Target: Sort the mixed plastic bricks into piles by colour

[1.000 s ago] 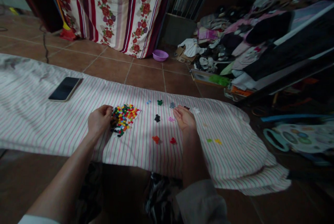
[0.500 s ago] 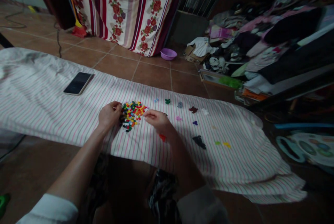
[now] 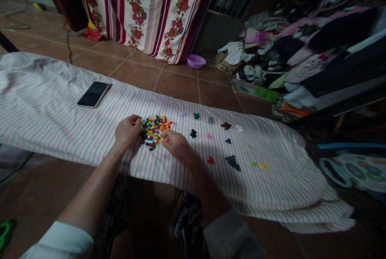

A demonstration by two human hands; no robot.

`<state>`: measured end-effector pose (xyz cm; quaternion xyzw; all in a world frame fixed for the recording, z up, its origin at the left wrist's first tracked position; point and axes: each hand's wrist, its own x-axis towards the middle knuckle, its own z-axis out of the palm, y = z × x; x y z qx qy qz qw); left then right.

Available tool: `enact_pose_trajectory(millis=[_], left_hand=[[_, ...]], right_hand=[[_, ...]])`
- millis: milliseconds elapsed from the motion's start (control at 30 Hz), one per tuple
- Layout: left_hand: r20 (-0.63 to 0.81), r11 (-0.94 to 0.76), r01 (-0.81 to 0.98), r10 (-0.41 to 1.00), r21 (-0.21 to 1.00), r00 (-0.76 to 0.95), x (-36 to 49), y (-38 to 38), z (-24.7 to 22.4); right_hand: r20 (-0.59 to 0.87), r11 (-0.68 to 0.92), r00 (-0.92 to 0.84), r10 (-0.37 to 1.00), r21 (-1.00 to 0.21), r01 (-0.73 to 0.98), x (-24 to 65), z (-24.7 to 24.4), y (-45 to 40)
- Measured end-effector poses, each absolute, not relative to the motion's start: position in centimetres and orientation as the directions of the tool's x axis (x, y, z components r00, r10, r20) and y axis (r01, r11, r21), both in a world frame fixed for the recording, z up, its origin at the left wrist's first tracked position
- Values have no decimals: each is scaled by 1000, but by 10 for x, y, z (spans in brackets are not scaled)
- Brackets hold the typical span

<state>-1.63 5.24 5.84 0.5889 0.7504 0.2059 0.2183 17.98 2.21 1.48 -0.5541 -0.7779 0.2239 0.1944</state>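
A mixed pile of tiny coloured plastic pieces [image 3: 155, 129] lies on the striped cloth [image 3: 99, 130]. My left hand [image 3: 128, 132] rests at the pile's left edge, its fingers curled together; what they hold, if anything, is hidden. At the right edge of the pile, my right hand [image 3: 176, 144] has its thumb and fingertips pinched, and any piece in them is too small to make out. Right of it lie small single-colour clusters, among them black pieces [image 3: 193, 133], red pieces [image 3: 210, 160], pink pieces [image 3: 209, 135] and dark grey pieces [image 3: 233, 162].
A phone [image 3: 94, 94] lies on the cloth left of the pile. Farther right are brown pieces [image 3: 226, 126], green pieces [image 3: 196, 116] and yellow pieces [image 3: 264, 166]. On the tiled floor beyond stand a purple basin [image 3: 196, 61] and a heap of clothes [image 3: 289, 46].
My right hand has moved slightly left and down along the pile, uncovering the black and red clusters. My left hand stays at the pile's left edge. The view has shifted a little.
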Motion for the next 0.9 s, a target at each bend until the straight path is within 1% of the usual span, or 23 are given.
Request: enact_pose_trajectory(millis=[167, 467, 633, 733, 900], left_hand=[[-85, 223, 792, 973, 569, -213, -16, 53, 58], [-104, 235, 791, 971, 565, -215, -14, 52, 60], [-140, 260, 796, 965, 546, -220, -12, 52, 62], [-127, 253, 806, 967, 536, -219, -11, 52, 62], [-103, 246, 816, 969, 523, -226, -14, 53, 56]], right_hand=[[55, 288, -310, 949, -547, 786, 179, 11, 21], [127, 344, -327, 936, -512, 787, 180, 8, 17], [44, 311, -339, 940, -522, 795, 178, 19, 13], [-13, 311, -370, 929, -514, 800, 175, 29, 8], [-55, 310, -398, 916, -535, 786, 171, 41, 2]])
